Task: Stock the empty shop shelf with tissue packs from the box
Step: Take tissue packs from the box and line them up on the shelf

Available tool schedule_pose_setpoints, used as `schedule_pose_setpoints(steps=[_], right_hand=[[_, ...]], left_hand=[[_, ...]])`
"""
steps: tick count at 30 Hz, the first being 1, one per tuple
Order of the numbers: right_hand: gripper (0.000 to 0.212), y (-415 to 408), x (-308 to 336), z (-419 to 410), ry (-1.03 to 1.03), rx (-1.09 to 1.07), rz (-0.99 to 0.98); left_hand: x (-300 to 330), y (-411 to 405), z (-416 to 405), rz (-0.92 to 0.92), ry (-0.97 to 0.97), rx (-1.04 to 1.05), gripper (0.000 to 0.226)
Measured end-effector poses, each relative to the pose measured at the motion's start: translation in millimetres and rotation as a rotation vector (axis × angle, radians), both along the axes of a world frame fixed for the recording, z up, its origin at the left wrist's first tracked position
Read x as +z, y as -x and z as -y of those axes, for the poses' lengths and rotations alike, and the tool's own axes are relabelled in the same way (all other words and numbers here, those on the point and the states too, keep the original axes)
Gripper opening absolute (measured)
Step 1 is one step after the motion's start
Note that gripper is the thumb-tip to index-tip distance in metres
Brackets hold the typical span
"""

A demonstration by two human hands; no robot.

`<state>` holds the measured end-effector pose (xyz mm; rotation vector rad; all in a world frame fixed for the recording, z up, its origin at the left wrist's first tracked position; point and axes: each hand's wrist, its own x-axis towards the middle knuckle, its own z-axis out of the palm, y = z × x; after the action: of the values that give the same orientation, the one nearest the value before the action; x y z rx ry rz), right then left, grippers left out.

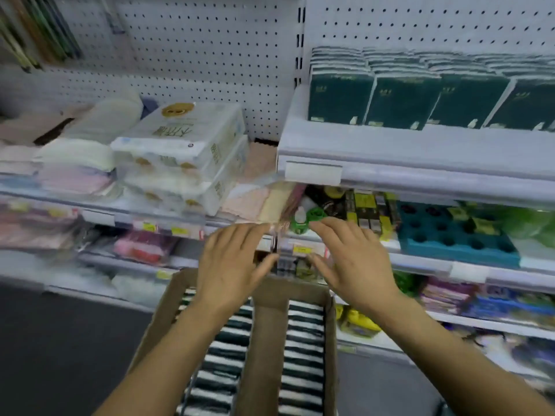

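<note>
A brown cardboard box [330, 340] stands below me, filled with rows of dark green and white tissue packs [303, 349] on edge, split by a cardboard flap [261, 340] down the middle. More dark green tissue packs [399, 100] stand in a row on the upper right shelf [390, 145]. My left hand [231, 265] and my right hand [354, 259] hover side by side above the box's far end, fingers straight, holding nothing. The frame is blurred by motion.
White bundled tissue packs [186, 145] and folded cloths [78, 157] fill the left shelf. Lower shelves hold small goods, a blue tray [456, 232] and a green item [312, 217]. Pegboard backs the shelving. Dark floor lies at lower left.
</note>
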<state>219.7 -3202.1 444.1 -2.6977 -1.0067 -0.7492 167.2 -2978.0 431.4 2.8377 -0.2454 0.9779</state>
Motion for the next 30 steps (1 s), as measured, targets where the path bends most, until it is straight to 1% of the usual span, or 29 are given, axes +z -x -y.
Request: schedule_pose_setpoints(steps=[3, 6, 9, 10, 12, 14, 17, 22, 25, 27, 30], right_hand=[[0.041, 12.5, -37.4, -20.3, 0.051, 0.032, -0.135], [0.038, 16.4, -80.9, -42.9, 0.112, 0.072, -0.292], [0.030, 16.5, -127.1, -63.2, 0.185, 0.104, -0.507], [0.029, 16.1, -144.4, -68.8, 0.206, 0.118, -0.571], [0.027, 14.4, -179.8, -79.1, 0.234, 0.140, -0.668], [0.027, 12.0, -216.0, -89.6, 0.296, 0.157, -0.732], [0.027, 9.8, -263.8, -106.1, 0.364, 0.155, -0.802], [0.028, 5.6, -327.3, -135.4, 0.319, 0.221, -0.887], [0.027, 2.0, -355.3, -147.8, 0.325, 0.223, -0.894], [0.032, 0.8, -366.6, -155.0, 0.361, 0.189, -0.894], [0.040, 1.3, -371.7, -167.8, 0.419, 0.111, -0.874]], left_hand=[[-36.0, 27.7, -27.2, -0.197, 0.053, 0.091, 0.044], [-75.6, 51.5, -57.2, -0.434, 0.187, 0.187, 0.051], [-119.9, 68.8, -78.6, -0.575, 0.287, 0.250, 0.053], [-134.9, 73.5, -83.1, -0.631, 0.316, 0.272, 0.050], [-168.7, 79.3, -90.9, -0.730, 0.359, 0.298, 0.038], [-203.5, 82.2, -96.3, -0.795, 0.373, 0.305, 0.032], [-250.5, 82.4, -99.8, -0.854, 0.394, 0.322, 0.036], [-311.8, 73.2, -107.2, -0.956, 0.428, 0.296, 0.038], [-337.7, 71.3, -111.3, -0.944, 0.457, 0.275, 0.037], [-347.9, 70.5, -112.1, -0.948, 0.398, 0.280, 0.038], [-355.4, 63.9, -114.3, -1.000, 0.228, 0.292, 0.044]])
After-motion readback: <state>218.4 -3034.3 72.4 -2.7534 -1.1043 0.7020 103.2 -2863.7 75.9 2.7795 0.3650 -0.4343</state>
